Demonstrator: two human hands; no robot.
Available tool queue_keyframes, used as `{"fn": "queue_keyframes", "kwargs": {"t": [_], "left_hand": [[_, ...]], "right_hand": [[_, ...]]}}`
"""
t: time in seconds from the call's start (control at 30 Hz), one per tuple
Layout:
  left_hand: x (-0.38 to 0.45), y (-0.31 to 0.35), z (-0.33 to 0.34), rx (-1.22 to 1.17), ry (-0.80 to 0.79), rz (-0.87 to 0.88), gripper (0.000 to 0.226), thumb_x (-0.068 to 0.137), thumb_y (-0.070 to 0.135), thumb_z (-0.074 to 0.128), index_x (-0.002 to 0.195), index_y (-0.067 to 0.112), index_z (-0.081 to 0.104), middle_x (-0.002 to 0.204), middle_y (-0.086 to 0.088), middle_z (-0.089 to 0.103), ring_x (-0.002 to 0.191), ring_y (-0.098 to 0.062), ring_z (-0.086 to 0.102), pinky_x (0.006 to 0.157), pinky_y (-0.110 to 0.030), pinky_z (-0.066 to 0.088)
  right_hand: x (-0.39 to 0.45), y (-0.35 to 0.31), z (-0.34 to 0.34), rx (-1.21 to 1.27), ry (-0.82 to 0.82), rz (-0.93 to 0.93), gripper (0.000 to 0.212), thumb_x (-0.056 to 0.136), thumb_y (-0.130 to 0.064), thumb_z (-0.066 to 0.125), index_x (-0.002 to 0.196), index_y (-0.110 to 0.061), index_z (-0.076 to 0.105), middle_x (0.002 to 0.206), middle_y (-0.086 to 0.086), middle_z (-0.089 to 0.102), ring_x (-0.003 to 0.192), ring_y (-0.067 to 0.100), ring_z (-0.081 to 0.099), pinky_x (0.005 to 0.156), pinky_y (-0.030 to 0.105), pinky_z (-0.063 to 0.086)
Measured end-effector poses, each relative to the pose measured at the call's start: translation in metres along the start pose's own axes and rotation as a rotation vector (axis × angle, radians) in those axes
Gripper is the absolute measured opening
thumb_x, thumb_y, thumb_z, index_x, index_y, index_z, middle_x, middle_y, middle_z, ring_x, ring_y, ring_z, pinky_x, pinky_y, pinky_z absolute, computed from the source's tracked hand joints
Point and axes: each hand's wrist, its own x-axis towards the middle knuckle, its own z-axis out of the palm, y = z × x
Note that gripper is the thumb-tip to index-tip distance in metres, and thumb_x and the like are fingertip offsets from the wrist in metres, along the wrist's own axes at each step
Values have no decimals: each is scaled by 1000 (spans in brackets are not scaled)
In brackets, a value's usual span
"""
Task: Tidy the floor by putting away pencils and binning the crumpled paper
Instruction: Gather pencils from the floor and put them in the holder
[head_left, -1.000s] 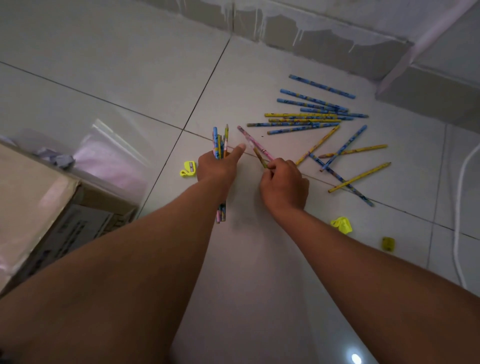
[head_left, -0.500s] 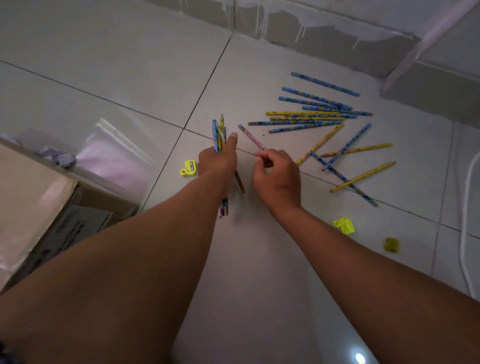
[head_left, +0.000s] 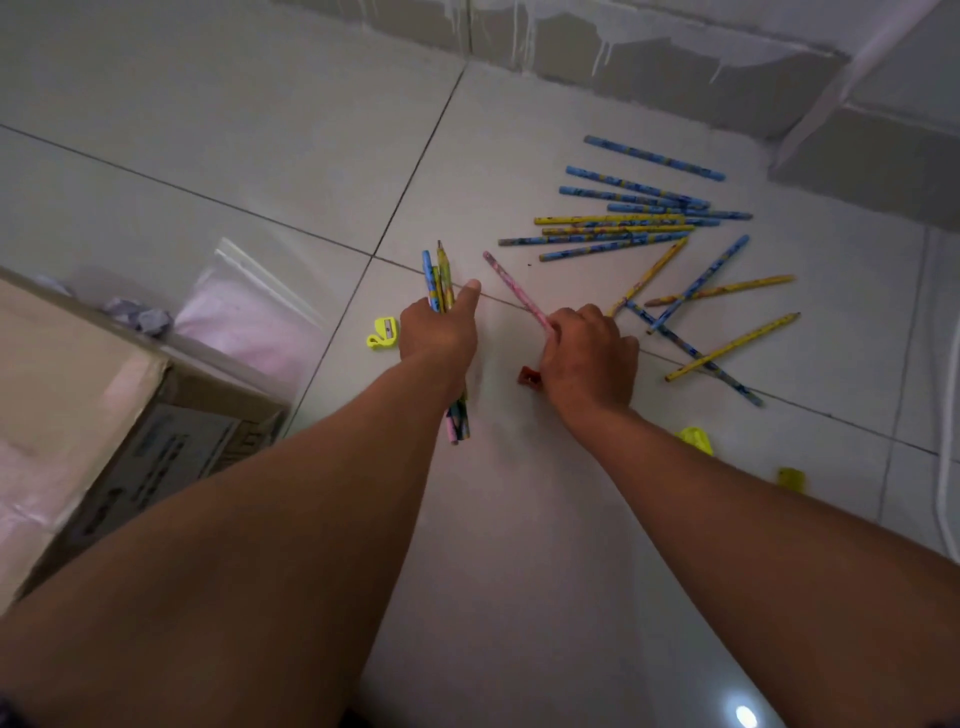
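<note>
A small bunch of pencils is held tight in the left hand, with the thumb stuck out to the side. The tips stick up above the fist and the other ends poke out below the wrist. A pink pencil is pinched at its near end by the fingers of the right hand, and the rest of it is slanted up and to the left over the floor. Many more blue and yellow pencils are spread on the tiles to the right, some lined up side by side and some crossed over each other. A small red sharpener is seen just beside the right hand. A yellow sharpener is lying just left of the left hand, and two more yellow ones are near the right arm. Crumpled paper is lying at the left, between a cardboard box and a clear plastic bag.
</note>
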Motion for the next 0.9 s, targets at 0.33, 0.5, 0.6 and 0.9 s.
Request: {"fn": "queue_keyframes", "kwargs": {"t": [0.33,0.5,0.6,0.9], "left_hand": [[-18,6,13,13,-9,16,54,62,61,86,64,19,52,59,-1,54,56,-20,50,59,-31,49],[-36,25,37,-5,-85,-1,53,58,61,88,61,21,53,56,2,52,52,-17,47,58,-28,46],[-43,31,58,3,-96,13,48,65,55,87,65,20,55,62,0,56,56,-20,51,62,-31,50],[-71,42,129,152,-184,130,38,87,50,65,100,15,66,79,-5,63,82,-28,67,69,-31,51]], "right_hand": [[-16,-6,-11,722,-26,98,16,89,-19,61,99,-22,72,95,0,70,85,17,66,79,35,55],[-27,10,-18,818,-41,96,16,89,-18,63,101,-19,74,92,-4,73,81,8,66,79,30,56],[-32,29,-23,828,-12,103,17,88,-18,65,101,-17,75,92,-2,74,82,11,68,79,31,56],[-22,89,-46,653,292,349,17,83,-32,60,87,-19,71,85,1,70,81,22,66,71,34,51]]}}
